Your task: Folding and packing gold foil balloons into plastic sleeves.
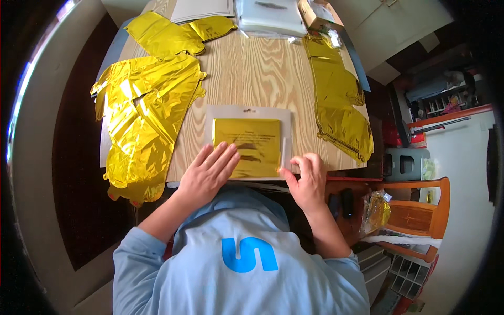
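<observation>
A flat package (247,112) with a pale border and a hang hole at its top lies at the table's near edge. Inside it sits a folded gold foil sheet (262,134) with dark print showing over it. My left hand (207,170) rests flat on the package's lower left, fingers stretched out. Beside the lower right corner is my right hand (306,181), its fingers bent and the thumb apart from them. The thumb tip is close to the corner; whether it touches is hard to tell. Nothing shows in the right hand.
Flat gold foil balloons lie at the left (147,115), far left (163,34) and right (338,94) of the wooden table (252,73). At the back are a stack of clear plastic bags (270,18) and a cardboard box (317,16). A wooden chair (420,212) stands at right.
</observation>
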The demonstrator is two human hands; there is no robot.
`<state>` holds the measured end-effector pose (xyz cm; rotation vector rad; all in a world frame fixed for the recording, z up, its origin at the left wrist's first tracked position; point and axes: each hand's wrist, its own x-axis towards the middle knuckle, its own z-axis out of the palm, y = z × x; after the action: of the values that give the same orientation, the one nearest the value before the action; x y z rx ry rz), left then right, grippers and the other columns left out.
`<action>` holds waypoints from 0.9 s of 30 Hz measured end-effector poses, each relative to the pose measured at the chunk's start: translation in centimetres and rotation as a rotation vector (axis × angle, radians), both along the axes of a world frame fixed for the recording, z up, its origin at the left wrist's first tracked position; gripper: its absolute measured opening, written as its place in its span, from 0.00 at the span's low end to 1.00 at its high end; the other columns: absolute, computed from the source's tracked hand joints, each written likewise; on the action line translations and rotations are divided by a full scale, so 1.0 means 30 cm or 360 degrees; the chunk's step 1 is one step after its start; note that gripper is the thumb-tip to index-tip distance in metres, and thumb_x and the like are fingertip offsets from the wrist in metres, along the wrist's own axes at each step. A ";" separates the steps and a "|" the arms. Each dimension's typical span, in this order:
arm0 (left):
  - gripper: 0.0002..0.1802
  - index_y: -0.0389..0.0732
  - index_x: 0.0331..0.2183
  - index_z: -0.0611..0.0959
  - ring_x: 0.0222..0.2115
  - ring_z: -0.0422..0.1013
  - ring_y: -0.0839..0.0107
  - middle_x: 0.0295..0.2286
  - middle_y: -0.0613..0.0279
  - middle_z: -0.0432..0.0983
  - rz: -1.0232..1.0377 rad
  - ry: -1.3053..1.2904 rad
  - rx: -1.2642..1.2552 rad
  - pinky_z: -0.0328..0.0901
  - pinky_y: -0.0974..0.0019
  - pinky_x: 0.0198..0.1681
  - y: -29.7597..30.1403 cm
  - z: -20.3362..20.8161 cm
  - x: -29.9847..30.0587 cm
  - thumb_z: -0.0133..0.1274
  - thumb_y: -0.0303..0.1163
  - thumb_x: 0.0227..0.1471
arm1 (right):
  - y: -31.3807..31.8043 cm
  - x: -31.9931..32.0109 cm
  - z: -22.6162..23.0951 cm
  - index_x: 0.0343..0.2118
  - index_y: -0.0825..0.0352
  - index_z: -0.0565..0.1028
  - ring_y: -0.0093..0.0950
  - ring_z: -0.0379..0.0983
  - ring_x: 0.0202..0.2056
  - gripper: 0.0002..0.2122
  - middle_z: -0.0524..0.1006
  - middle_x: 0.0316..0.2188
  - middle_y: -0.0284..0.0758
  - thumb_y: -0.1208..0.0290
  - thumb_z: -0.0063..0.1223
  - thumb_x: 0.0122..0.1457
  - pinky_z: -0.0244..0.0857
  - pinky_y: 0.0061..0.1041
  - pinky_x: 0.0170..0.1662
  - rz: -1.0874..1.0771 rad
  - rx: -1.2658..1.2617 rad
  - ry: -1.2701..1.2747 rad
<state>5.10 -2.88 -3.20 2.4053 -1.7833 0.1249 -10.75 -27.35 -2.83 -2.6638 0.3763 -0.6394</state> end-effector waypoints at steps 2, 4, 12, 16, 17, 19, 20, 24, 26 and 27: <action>0.31 0.41 0.61 0.71 0.66 0.57 0.57 0.64 0.57 0.62 -0.0001 0.0016 -0.0125 0.49 0.49 0.68 0.047 -0.032 -0.017 0.46 0.33 0.56 | -0.016 -0.038 0.011 0.35 0.60 0.73 0.38 0.69 0.38 0.16 0.69 0.35 0.35 0.63 0.70 0.49 0.61 0.39 0.42 -0.0070 -0.0123 -0.0036; 0.30 0.41 0.60 0.72 0.65 0.58 0.57 0.63 0.57 0.64 -0.0030 0.0042 -0.0253 0.50 0.49 0.68 0.083 -0.057 -0.030 0.47 0.33 0.55 | -0.039 -0.086 0.011 0.33 0.60 0.74 0.37 0.69 0.37 0.15 0.69 0.34 0.34 0.66 0.71 0.48 0.61 0.39 0.42 -0.0097 -0.0143 -0.0064; 0.19 0.50 0.52 0.81 0.59 0.68 0.64 0.55 0.66 0.75 -0.0996 -0.0029 -0.0852 0.55 0.55 0.66 -0.141 0.101 -0.152 0.51 0.33 0.60 | -0.260 -0.127 0.365 0.54 0.71 0.72 0.31 0.74 0.47 0.32 0.75 0.51 0.44 0.55 0.71 0.51 0.69 0.31 0.49 0.0260 0.1064 0.0551; 0.21 0.51 0.54 0.79 0.63 0.62 0.66 0.59 0.67 0.70 -0.1229 -0.0110 -0.0852 0.54 0.55 0.67 -0.259 0.101 -0.208 0.51 0.35 0.59 | -0.480 -0.205 0.375 0.33 0.70 0.79 0.21 0.74 0.30 0.09 0.80 0.27 0.38 0.70 0.65 0.53 0.67 0.25 0.34 0.0582 0.1426 0.1786; 0.22 0.49 0.55 0.78 0.63 0.62 0.65 0.59 0.65 0.70 -0.1223 0.0000 -0.0818 0.55 0.56 0.66 -0.246 0.085 -0.208 0.50 0.35 0.60 | -0.532 -0.272 0.348 0.29 0.69 0.79 0.28 0.77 0.30 0.08 0.80 0.25 0.39 0.70 0.65 0.52 0.69 0.29 0.35 0.0574 0.0850 0.1802; 0.19 0.48 0.52 0.80 0.61 0.65 0.62 0.58 0.61 0.70 -0.1162 0.0175 -0.0669 0.59 0.54 0.65 -0.193 0.052 -0.194 0.50 0.33 0.59 | -0.628 -0.422 0.271 0.25 0.67 0.80 0.40 0.80 0.32 0.05 0.81 0.24 0.43 0.72 0.62 0.49 0.72 0.36 0.36 0.0215 -0.0057 0.1851; 0.16 0.45 0.45 0.83 0.57 0.69 0.60 0.56 0.57 0.72 -0.1136 0.0258 -0.0637 0.63 0.52 0.62 -0.168 0.025 -0.177 0.54 0.32 0.54 | -0.672 -0.497 0.215 0.24 0.66 0.80 0.45 0.80 0.33 0.04 0.81 0.25 0.45 0.72 0.59 0.49 0.73 0.40 0.37 -0.0130 -0.0387 0.1896; 0.17 0.38 0.39 0.85 0.43 0.77 0.59 0.47 0.51 0.77 -0.0869 0.0387 -0.0460 0.71 0.55 0.51 -0.084 -0.017 -0.113 0.57 0.30 0.42 | -0.879 -0.485 -0.021 0.29 0.65 0.84 0.47 0.80 0.38 0.08 0.82 0.34 0.47 0.72 0.53 0.55 0.75 0.42 0.42 -0.0581 -0.0655 0.1686; 0.17 0.37 0.39 0.85 0.42 0.77 0.59 0.46 0.51 0.78 -0.0790 0.0400 -0.0457 0.73 0.55 0.47 -0.049 -0.019 -0.095 0.59 0.28 0.42 | -1.007 -0.471 -0.255 0.30 0.65 0.84 0.47 0.80 0.39 0.08 0.82 0.34 0.47 0.73 0.52 0.55 0.75 0.41 0.43 -0.0691 -0.0529 0.1365; 0.17 0.37 0.39 0.85 0.41 0.78 0.59 0.45 0.51 0.78 -0.0720 0.0395 -0.0446 0.73 0.55 0.46 -0.024 -0.015 -0.091 0.59 0.27 0.42 | -1.041 -0.403 -0.333 0.34 0.66 0.83 0.48 0.78 0.43 0.09 0.81 0.38 0.51 0.73 0.52 0.55 0.74 0.40 0.45 -0.0619 -0.0497 0.1652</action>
<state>2.38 -3.61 -3.65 1.7026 -1.9810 0.0205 -22.84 -58.59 -12.82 -3.0299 1.1490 0.7330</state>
